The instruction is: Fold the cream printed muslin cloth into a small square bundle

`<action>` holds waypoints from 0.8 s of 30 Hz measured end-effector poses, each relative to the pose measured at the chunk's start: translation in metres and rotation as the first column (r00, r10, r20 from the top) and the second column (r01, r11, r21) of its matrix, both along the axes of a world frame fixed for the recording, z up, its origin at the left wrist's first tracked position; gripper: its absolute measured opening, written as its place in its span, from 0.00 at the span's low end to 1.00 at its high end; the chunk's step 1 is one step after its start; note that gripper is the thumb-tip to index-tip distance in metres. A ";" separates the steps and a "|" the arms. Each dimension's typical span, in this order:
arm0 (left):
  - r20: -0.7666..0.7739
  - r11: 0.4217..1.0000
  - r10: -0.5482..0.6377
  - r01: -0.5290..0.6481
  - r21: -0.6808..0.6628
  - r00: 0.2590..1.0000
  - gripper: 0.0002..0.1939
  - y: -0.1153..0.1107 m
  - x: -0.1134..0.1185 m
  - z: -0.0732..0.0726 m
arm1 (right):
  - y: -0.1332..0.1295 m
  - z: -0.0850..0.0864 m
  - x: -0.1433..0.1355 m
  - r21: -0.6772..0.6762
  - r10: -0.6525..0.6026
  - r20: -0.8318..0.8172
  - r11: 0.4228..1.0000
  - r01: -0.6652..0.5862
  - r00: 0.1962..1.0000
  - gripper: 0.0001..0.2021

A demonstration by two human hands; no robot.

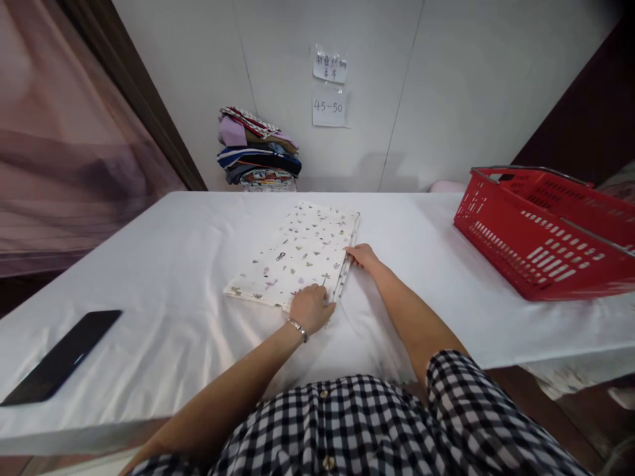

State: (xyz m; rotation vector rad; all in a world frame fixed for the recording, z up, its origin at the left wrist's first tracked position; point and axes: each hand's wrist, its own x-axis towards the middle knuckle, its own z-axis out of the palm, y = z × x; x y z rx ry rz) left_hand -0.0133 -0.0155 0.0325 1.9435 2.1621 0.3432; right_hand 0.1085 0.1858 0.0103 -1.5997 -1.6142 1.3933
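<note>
Lying near the middle of the tabletop (pixel 163 264), the cloth (pixel 292 258) is a flat, layered piece: most of its folding looks done, while the slightly uneven right edge seems yet to be neatened. The right hand (pixel 364 256), fingertips nearly closed, pinches that edge; the left hand (pixel 310 309) curls over the near right corner, though whether it grips I cannot tell.

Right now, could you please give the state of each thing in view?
Printed cloth, folded, flat
Left hand, on the cloth's near edge
Right hand, at its right edge
White tablecloth, spread, wrinkled
Red basket, upright, open
Black slab, flat
Fabric stack, folded
Paper signs, posted
</note>
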 end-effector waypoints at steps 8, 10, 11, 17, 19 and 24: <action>0.066 0.997 0.044 -0.040 -0.059 0.997 0.08 0.002 -0.003 0.002 | 0.007 -0.004 -0.001 0.059 0.008 0.020 0.998 -0.009 1.000 0.13; 0.036 0.997 0.031 -0.029 -0.068 0.999 0.06 0.002 -0.003 0.004 | 0.006 -0.009 0.001 0.087 -0.013 0.006 0.996 0.012 1.000 0.12; 0.025 0.997 0.026 -0.024 -0.075 0.999 0.05 0.001 -0.003 0.005 | 0.006 -0.011 0.002 0.102 -0.022 0.000 0.995 0.022 1.000 0.12; -0.027 0.991 -0.018 0.014 -0.131 0.999 0.06 -0.001 0.002 0.011 | 0.007 -0.021 0.005 0.199 -0.042 0.010 0.979 0.040 0.999 0.09; -0.042 0.990 -0.019 0.013 -0.141 0.999 0.06 -0.001 0.005 0.012 | 0.007 -0.022 0.006 0.224 -0.047 0.026 0.974 0.040 0.999 0.09; -0.079 0.992 0.011 -0.021 -0.121 0.997 0.11 -0.001 0.010 0.009 | 0.006 -0.020 0.008 0.241 -0.040 0.048 0.970 0.027 0.998 0.09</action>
